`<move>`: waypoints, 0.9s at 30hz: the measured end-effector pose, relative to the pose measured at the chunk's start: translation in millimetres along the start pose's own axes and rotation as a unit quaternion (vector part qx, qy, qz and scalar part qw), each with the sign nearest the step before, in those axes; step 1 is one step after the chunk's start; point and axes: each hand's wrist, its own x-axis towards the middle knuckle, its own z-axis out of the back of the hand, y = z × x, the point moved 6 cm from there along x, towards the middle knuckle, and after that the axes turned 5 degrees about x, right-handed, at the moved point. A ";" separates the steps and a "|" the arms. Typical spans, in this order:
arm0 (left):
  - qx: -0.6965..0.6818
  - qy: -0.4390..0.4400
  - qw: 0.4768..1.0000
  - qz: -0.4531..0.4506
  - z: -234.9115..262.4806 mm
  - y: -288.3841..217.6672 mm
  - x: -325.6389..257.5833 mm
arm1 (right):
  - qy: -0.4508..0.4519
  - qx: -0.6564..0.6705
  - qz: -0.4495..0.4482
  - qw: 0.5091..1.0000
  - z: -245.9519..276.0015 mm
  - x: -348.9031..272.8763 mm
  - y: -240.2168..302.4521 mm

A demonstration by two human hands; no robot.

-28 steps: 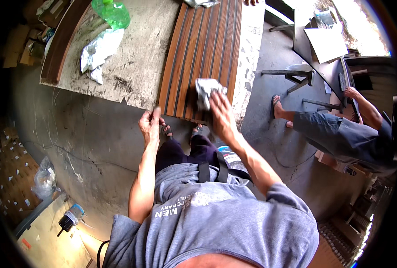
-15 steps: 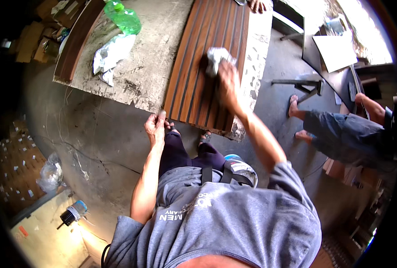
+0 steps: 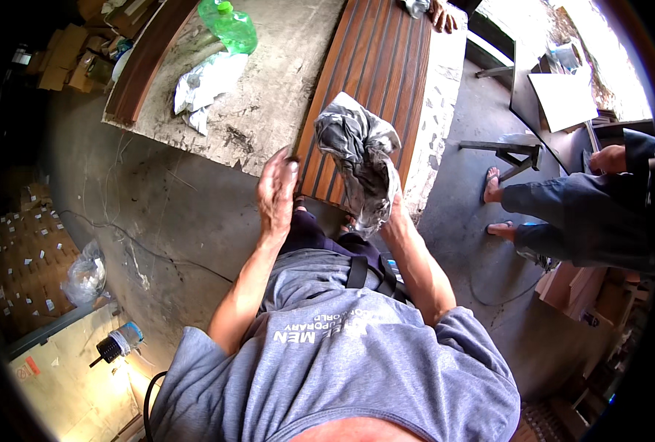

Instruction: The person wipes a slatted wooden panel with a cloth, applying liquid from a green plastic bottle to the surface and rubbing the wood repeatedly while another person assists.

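A smudged grey and white rag (image 3: 360,147) hangs loosely opened out over the near end of a slatted brown wood panel (image 3: 382,66). My right hand (image 3: 397,217) grips it at its lower right side; the rag hides part of the fingers. Beside the panel's near left corner my left hand (image 3: 276,193) is raised with its fingers stretched out, holding nothing. At the far end of the panel, another person's hand (image 3: 442,15) rests by a second pale rag (image 3: 416,7).
The stained worktable (image 3: 283,66) carries a green plastic bottle (image 3: 231,28), a crumpled white cloth (image 3: 208,85) and a dark brown strip (image 3: 147,66) on the left. Another person (image 3: 578,221) stands at the right near a metal stand (image 3: 508,151). A cable (image 3: 128,236) crosses the floor.
My right hand has drawn the rag back from the panel's middle toward me, and the rag has opened out. My left hand has let go of the panel's near corner and lifted.
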 end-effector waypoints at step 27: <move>0.462 0.182 0.849 -0.182 -29.0 29.1 12.0 | 0.003 -0.881 0.390 0.266 -16.4 9.2 75.1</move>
